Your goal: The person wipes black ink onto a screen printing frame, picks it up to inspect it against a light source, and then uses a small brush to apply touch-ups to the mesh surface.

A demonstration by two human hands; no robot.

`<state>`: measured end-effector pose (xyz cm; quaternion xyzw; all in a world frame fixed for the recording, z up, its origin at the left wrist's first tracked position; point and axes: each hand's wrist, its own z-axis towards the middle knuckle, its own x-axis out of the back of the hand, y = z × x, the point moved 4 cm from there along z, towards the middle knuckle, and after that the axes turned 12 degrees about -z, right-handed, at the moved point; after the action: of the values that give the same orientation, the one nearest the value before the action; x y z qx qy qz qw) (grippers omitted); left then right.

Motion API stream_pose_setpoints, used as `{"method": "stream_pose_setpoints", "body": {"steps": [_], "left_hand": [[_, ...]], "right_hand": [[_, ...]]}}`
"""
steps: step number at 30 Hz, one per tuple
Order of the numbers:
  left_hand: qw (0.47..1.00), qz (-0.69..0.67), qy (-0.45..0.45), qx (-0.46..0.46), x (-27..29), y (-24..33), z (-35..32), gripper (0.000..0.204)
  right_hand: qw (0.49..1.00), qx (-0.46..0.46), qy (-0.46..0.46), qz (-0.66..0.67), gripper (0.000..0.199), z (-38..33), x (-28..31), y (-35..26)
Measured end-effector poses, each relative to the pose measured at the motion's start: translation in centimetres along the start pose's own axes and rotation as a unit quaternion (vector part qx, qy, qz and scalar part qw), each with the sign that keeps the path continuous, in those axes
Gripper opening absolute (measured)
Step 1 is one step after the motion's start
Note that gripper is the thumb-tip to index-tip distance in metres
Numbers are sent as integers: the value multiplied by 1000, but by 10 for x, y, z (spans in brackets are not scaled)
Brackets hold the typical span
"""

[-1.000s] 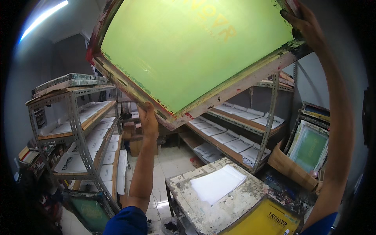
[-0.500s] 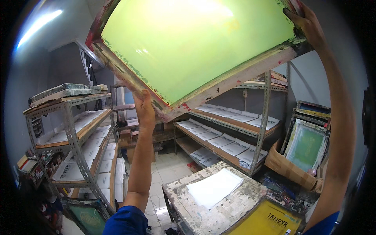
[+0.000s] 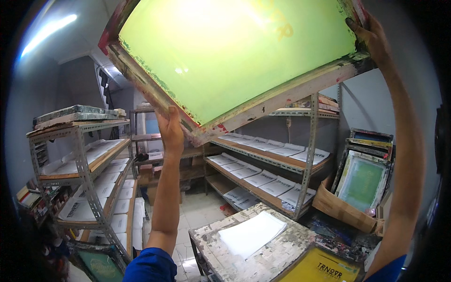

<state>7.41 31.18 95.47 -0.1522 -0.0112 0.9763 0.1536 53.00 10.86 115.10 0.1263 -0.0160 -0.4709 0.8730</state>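
I hold a large printing screen (image 3: 225,51) overhead, its wooden frame paint-stained and its mesh glowing green against the ceiling light. My left hand (image 3: 171,129) grips the frame's lower left edge from below. My right hand (image 3: 371,37) grips the upper right corner, arm stretched high. The screen tilts, its left side lower.
A stained print table (image 3: 263,258) with a white sheet (image 3: 251,232) lies below, a yellow screen (image 3: 319,270) at its front. Metal racks (image 3: 84,160) (image 3: 305,155) with printed white pieces stand left and right. More screens (image 3: 364,176) lean in a cardboard box at the right.
The screen has tipped and shifted slightly overhead, and my view has turned a little lower, so the racks and table sit differently. Both hands keep their grip.
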Motion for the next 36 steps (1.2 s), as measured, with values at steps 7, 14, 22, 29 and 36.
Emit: {"method": "stream_pose_setpoints", "body": {"steps": [7, 14, 22, 29, 36], "left_hand": [[1000, 16, 12, 6, 4, -8, -17, 60], [998, 6, 27, 48, 12, -28, -24, 62], [998, 15, 46, 32, -5, -14, -30, 60], [1000, -3, 0, -13, -9, -21, -22, 62], [1000, 18, -11, -9, -15, -20, -27, 67]], "right_hand": [[997, -73, -25, 22, 53, -18, 2, -64], [991, -125, -39, -30, 57, -21, 7, -71], [996, -27, -50, -62, 54, -21, 6, -15], [1000, -15, -3, -23, 49, -36, 11, -3], [999, -41, -3, -31, 54, -47, 15, 9]]}}
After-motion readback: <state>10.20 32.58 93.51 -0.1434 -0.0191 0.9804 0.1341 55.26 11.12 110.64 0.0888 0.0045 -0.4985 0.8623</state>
